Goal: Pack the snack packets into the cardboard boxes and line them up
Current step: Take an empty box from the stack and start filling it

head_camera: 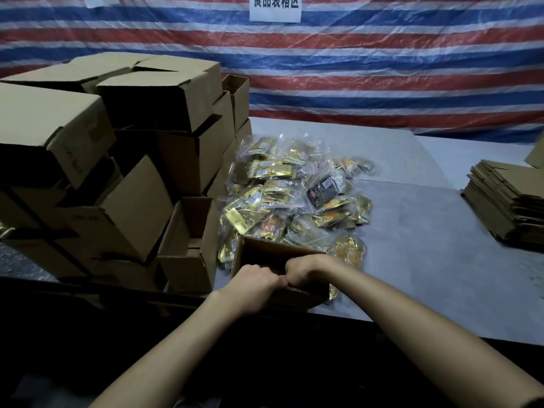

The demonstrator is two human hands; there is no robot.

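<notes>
Left: stack of closed cardboard boxes (141,119), piled unevenly, with one open-topped box (191,260) at its foot.

Centre, near table edge: small cardboard box (259,251) being worked on. The left hand (253,285) and right hand (306,269) are both on its near top edge, fingers curled, knuckles touching. Fingertips are hidden, so I can't tell if they pinch a flap or just press it. Box contents not visible.

Likely step: closing or tucking the flaps. To do it well, keep both hands level, fold the flaps square and press them fully flat so the box stacks straight. A gold packet touches the box's right side, so avoid trapping it.

Snack packets (294,189) lie in a loose heap just behind the box, mostly gold, in clear bags.

Right: pile of flattened cardboard blanks (506,201), well apart from the box.

Surface is a grey table (412,231). Behind it hangs a red-white-blue striped tarp (382,69) with a paper sign (275,7). Lighting is dim.
</notes>
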